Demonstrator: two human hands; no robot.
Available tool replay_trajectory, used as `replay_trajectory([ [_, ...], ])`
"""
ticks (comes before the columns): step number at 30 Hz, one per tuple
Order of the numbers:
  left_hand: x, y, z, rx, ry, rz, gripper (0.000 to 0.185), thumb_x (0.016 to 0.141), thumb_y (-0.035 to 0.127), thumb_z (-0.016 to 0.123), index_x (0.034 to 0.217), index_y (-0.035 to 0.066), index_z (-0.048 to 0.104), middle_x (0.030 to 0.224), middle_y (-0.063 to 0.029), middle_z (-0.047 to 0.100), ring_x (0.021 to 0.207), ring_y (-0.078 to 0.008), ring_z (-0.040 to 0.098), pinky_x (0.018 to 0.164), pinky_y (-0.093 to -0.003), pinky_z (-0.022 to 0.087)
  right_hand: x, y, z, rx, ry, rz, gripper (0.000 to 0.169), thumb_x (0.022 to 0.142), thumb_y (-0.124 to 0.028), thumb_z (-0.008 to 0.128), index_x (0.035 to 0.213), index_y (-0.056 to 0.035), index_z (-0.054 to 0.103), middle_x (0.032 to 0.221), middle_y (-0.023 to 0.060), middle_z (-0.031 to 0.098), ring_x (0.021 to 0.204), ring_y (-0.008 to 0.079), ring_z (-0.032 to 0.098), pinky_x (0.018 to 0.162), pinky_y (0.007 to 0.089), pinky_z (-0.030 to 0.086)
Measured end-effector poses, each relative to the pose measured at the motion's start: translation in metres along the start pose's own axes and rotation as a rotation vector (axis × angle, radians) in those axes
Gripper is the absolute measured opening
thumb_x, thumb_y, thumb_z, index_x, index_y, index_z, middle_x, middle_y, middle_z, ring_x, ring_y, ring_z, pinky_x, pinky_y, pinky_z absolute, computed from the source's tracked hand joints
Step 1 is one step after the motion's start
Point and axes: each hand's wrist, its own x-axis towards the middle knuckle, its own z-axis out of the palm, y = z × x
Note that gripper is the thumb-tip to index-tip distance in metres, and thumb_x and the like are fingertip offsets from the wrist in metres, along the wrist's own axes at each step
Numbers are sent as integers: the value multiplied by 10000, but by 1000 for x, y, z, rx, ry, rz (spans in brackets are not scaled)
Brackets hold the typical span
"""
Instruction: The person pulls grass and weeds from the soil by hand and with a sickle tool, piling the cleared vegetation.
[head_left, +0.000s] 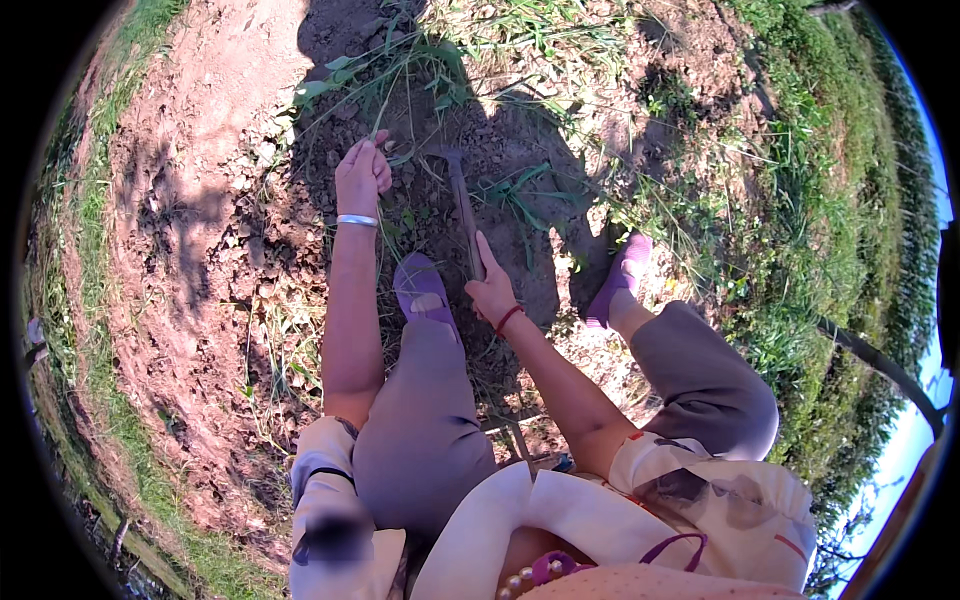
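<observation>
My left hand (363, 174), with a silver bangle at its wrist, pinches long green grass stems (382, 112) whose leafy ends spread over the ground in front. My right hand (493, 289) is wrapped around the wooden handle (465, 214) of a hand tool. Its metal head (452, 154) points away from me, low over shaded soil, just right of my left hand. The blade is dim in shadow, so its exact shape is hard to tell. A loose tuft of green blades (525, 196) lies on the soil right of the handle.
My purple shoes (421, 281) are planted apart on the dirt, the right one (626, 277) farther out. Uprooted grass (540, 37) lies ahead. Bare reddish soil (195, 247) stretches left; dense green growth (817, 225) stands right, near a dark branch (885, 367).
</observation>
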Motion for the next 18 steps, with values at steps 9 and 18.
replay_trajectory([
  [9, -8, 2, 7, 95, -81, -17, 237, 951, 130, 425, 1067, -12, 574, 542, 61, 344, 415, -30, 300, 369, -199, 226, 70, -30, -26, 24, 571, -465, 829, 771, 47, 511, 1459, -285, 189, 690, 64, 524, 446, 123, 463, 391, 278, 382],
  [18, -21, 17, 36, 27, -161, -11, 263, 960, 129, 430, 1135, -29, 547, 561, 71, 296, 444, -28, 258, 406, -197, 217, 239, -149, -59, -293, 455, -325, 792, 706, -54, 550, 1421, -262, 283, 1012, 237, 609, 922, 348, 604, 814, 396, 467],
])
